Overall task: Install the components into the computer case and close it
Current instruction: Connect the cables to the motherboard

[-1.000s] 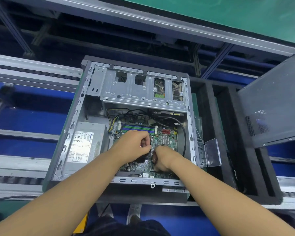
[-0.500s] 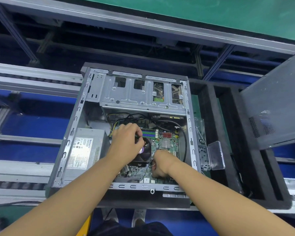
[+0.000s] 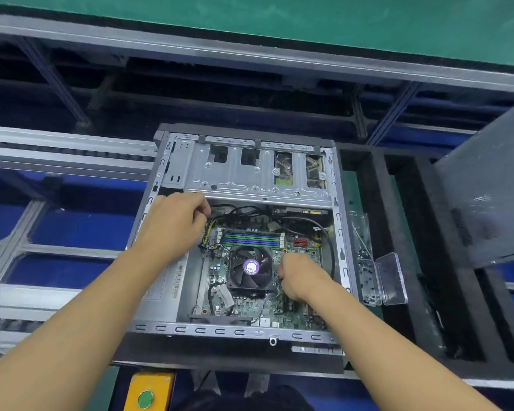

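In the open grey metal computer case point(image 3: 220, 330), our left hand point(image 3: 175, 223) has moved off the black cooling fan point(image 3: 250, 268) up to the black-and-yellow cable bundle point(image 3: 209, 237) (wiring next, we judge). Our right hand point(image 3: 300, 277) sits beside the fan. Both grips curl; we cannot tell on what.

A computer case point(image 3: 208, 330) is laid flat, open side up. Inside, a drive cage point(image 3: 250, 176) is set at the far end and a motherboard point(image 3: 244, 307) nearer, with a fan point(image 3: 250, 268) at its middle and memory slots point(image 3: 251, 240) just behind. A foam tray point(image 3: 377, 185) is placed at the right, with a side panel point(image 3: 487, 179) raised at its right.
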